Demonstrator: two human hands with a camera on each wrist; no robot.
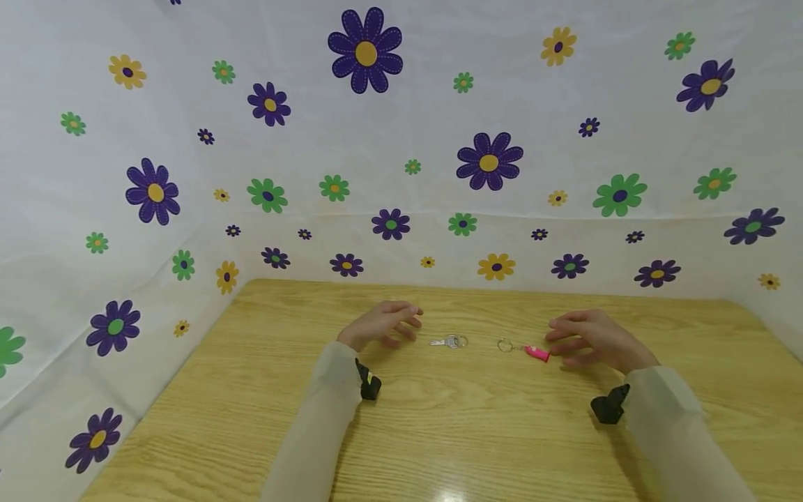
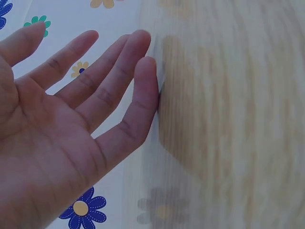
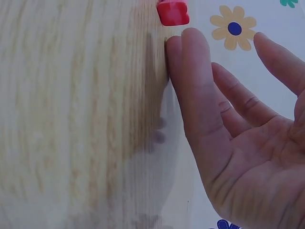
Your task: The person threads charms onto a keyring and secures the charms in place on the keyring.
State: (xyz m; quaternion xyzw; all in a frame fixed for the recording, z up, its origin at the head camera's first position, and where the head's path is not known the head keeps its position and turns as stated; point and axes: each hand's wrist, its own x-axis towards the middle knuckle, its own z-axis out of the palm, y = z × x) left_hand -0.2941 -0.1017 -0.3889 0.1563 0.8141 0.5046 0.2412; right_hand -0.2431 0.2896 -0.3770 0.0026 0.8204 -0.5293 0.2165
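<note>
A silver key (image 1: 447, 341) with a small ring at its right end lies flat on the wooden table. To its right is a bright pink keychain (image 1: 536, 353), its metal ring (image 1: 505, 345) and short chain pointing toward the key. My left hand (image 1: 387, 324) is just left of the key, fingers loosely bent and nothing in them. In the left wrist view its palm shows bare. Beside the pink keychain, my right hand (image 1: 596, 340) holds nothing, fingers relaxed. The right wrist view shows the keychain's pink end (image 3: 173, 13) just beyond the fingertips.
The light wooden table (image 1: 439, 432) reaches back to a white cloth (image 1: 414, 118) printed with purple, green and yellow flowers, which also hangs at the left and right. Both wrists wear black camera mounts over pale sleeves.
</note>
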